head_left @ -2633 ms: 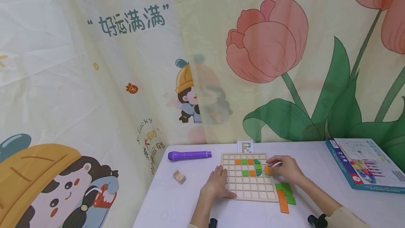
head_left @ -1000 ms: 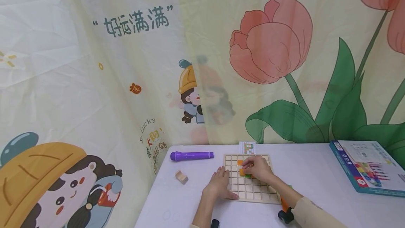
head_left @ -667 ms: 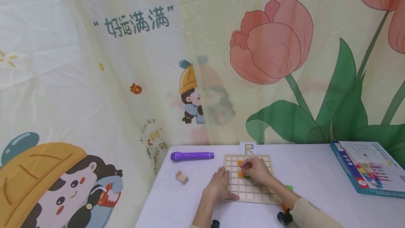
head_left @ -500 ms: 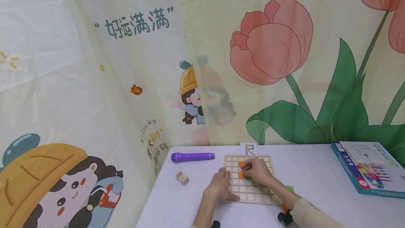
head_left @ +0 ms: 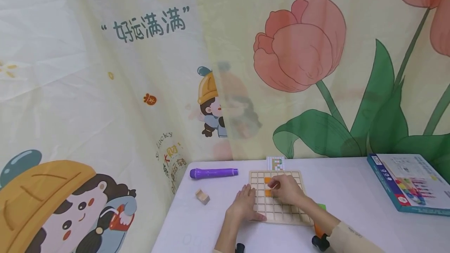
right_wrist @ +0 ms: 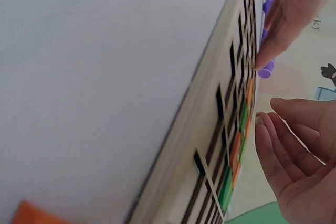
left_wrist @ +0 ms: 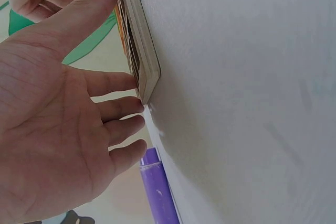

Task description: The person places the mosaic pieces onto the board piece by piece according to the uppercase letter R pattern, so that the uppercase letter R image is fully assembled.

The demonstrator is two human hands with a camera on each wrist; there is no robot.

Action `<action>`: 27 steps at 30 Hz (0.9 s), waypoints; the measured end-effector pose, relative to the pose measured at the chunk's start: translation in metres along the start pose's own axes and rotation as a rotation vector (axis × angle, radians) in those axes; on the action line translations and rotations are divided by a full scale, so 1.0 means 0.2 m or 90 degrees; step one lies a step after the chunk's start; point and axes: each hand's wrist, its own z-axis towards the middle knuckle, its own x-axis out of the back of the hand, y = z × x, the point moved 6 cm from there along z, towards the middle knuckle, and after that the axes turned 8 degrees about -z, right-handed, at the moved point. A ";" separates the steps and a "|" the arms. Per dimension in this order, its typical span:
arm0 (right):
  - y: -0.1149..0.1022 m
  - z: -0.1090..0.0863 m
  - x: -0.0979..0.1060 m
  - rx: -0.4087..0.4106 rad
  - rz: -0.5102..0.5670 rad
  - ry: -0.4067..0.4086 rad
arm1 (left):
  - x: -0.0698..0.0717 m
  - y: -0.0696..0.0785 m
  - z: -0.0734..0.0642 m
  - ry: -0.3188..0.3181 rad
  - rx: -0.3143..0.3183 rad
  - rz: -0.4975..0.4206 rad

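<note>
A pale wooden grid board point(head_left: 277, 217) lies flat on the white table, with several orange and green tiles set in its cells. Along its left edge my left hand point(head_left: 243, 205) steadies it, fingers extended and thumb at the near corner. My right hand point(head_left: 287, 190) hovers over the board's upper middle and hides some tiles in the head view. An orange tile point(head_left: 268, 193) sits in the grid just left of those fingers. In the right wrist view my right hand point(right_wrist: 299, 150) has loosely bent fingers, slightly apart from the thumb, with nothing visible between them.
Behind the board lies a small pattern card point(head_left: 277, 163). A purple microphone point(head_left: 213, 173) and a small wooden block point(head_left: 202, 196) are to the left. Green point(head_left: 322, 206) and orange point(head_left: 318, 230) pieces lie partly under the right forearm. A flat box point(head_left: 411, 182) rests far right.
My right hand has carried an orange tile from the board's right edge leftward into the grid, and its fingers have now come off the tile. The left hand keeps its place.
</note>
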 end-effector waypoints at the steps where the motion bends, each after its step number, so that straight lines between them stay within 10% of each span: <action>1: 0.00 -0.01 0.02 0.001 0.001 0.004 | 0.00 0.00 0.00 0.003 -0.001 -0.001; 27: 0.25 -0.26 0.41 -0.067 -0.050 0.011 | 0.01 0.00 0.00 0.007 0.000 -0.046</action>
